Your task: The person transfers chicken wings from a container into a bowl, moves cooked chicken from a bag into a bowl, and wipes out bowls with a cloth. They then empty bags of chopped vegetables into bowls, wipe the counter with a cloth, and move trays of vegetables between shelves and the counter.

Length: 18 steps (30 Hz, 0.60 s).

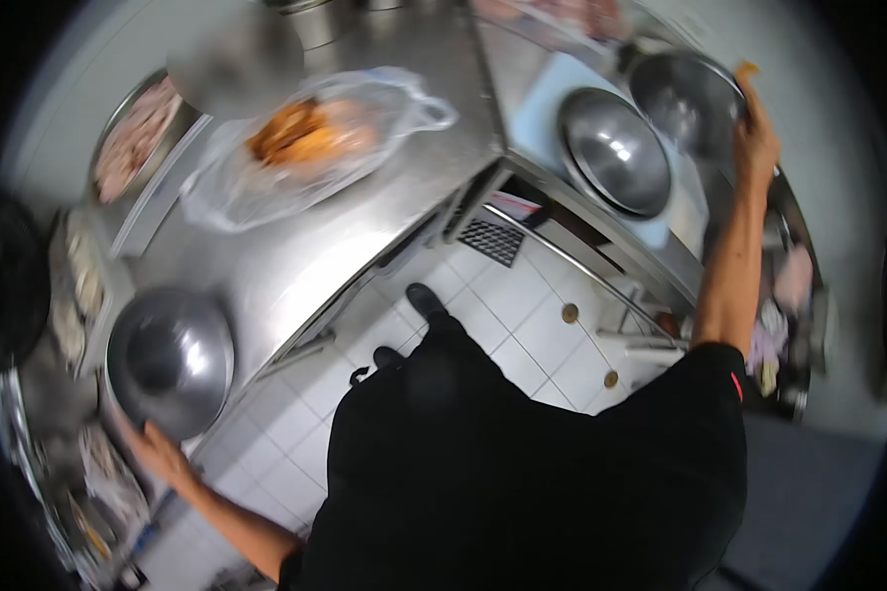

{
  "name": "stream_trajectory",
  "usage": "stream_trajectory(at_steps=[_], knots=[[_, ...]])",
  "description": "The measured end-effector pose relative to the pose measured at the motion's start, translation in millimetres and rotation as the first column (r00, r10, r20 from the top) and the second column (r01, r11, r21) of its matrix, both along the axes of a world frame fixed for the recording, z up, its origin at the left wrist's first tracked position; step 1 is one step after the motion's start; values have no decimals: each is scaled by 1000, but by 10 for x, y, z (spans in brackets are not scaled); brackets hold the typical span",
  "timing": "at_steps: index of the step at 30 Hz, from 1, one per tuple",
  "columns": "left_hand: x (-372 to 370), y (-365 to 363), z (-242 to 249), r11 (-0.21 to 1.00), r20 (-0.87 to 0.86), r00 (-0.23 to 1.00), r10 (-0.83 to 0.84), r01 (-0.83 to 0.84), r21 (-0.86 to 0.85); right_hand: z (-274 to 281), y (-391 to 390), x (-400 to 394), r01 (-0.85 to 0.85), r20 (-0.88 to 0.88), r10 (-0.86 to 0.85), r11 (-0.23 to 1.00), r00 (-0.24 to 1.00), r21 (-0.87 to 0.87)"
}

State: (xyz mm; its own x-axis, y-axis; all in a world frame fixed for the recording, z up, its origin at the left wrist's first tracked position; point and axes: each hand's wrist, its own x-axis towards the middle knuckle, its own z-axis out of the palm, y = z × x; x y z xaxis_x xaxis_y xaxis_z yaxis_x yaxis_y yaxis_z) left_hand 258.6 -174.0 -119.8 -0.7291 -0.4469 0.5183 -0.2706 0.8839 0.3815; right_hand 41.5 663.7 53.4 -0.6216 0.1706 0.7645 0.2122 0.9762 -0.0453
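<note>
At the lower left, my left hand (163,455) grips the near rim of an empty-looking metal bowl (172,360) at the counter's edge; its fingers are partly hidden behind the rim. My right hand (756,138) reaches to the upper right with its fingers closed. A small orange piece of food (748,72) shows at its fingertips, too small to name more exactly. Beside that hand is a second metal bowl (685,103). Another metal bowl (616,153) rests on a light blue cutting board (547,98).
An open clear plastic bag (232,197) with orange food (291,133) lies on the steel counter (296,261). A tray of pale raw meat (133,143) stands at the far left. Bagged items line the left side. Below are a tiled floor and a rail (581,266).
</note>
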Motion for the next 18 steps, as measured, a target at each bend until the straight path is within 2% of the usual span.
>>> stream_trajectory(at_steps=[1,2,3,4,5,6,7,9,10,11,12,13,14,16,17,18], knots=[[-36,142,237,987,-39,989,-141,143,72,185,-39,33,-83,-90,106,970,990,230],[-50,277,407,990,-28,992,-119,117,-75,371,-104,74,-159,-140,245,878,959,451],[42,208,460,954,-41,993,-114,98,-283,556,-303,194,-138,-176,245,873,953,468],[28,177,451,973,-93,994,-59,37,-227,685,-503,242,-120,-212,249,868,945,482],[31,101,399,996,-104,993,65,-71,-61,728,-609,288,-107,-248,257,864,934,492],[69,-11,323,978,-91,977,192,-183,103,598,-453,164,-212,-446,289,953,847,215],[118,-223,194,951,-74,982,173,-147,274,367,-171,-112,-359,-630,245,932,737,-57],[158,-625,-206,805,-59,991,116,-59,590,601,-1499,294,-146,-207,81,936,975,-320],[160,-603,-386,729,-8,986,165,-116,675,203,-1568,25,-125,-192,140,988,971,88],[109,-464,-480,697,3,987,158,-114,708,-195,-1636,-245,-27,-238,163,872,957,489],[3,-225,-512,482,-52,981,185,-45,875,-404,-2253,-320,-396,-63,407,908,911,138],[-41,-88,-584,439,-65,989,134,-1,899,-614,-2871,-395,-592,-71,600,752,797,-290],[-69,-178,-825,440,-107,991,81,61,896,-747,-3414,-415,-604,81,662,721,745,-339],[-167,126,-691,196,-93,989,113,69,978,-1295,-4577,-576,-752,-66,850,424,523,-504],[-193,322,-535,94,-148,978,145,135,986,-1193,-4946,-360,-587,134,891,392,434,-708],[-208,528,-341,-9,-196,963,186,201,980,-1354,-5338,-309,-564,97,910,330,403,-757]])
